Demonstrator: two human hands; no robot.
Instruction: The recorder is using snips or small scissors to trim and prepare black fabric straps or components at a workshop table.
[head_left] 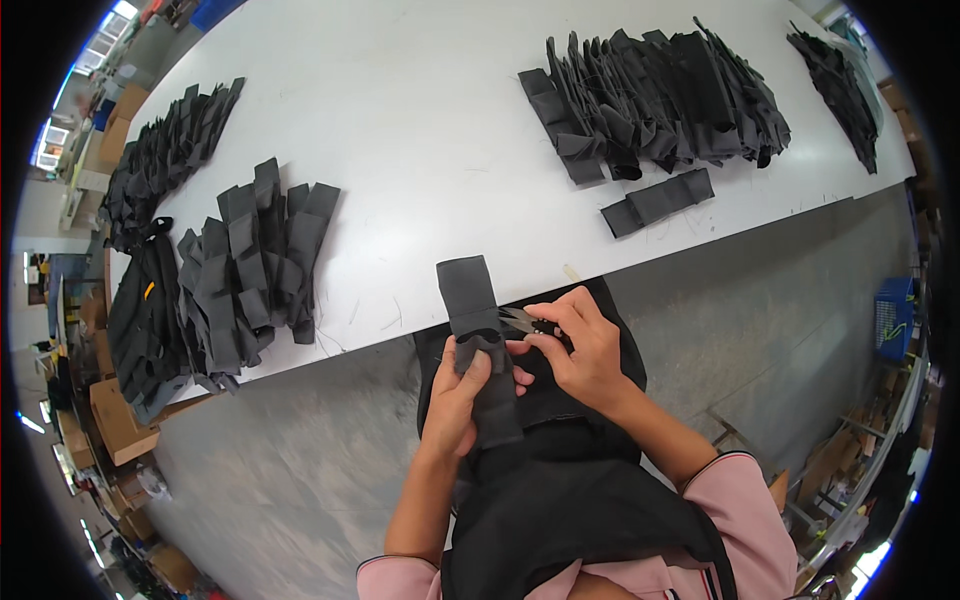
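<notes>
My left hand [462, 392] is closed on a dark grey fabric strip [468, 290], thumb on top and fingertips showing past its right edge. The strip's far end lies over the table's near edge, and its near part hangs toward my lap. In my right hand [583, 350] is a pair of thread snips [520, 321], gripped between thumb and fingers. The blades point left and lie close to the strip's right edge; whether they touch it I cannot tell.
On the white table [420, 130] lie a large pile of grey strips [660, 100], a single strip [658, 201] nearer me, and further piles [255, 260] at left. A dark bundle [840, 90] is at far right. A blue crate [893, 318] stands beyond the floor.
</notes>
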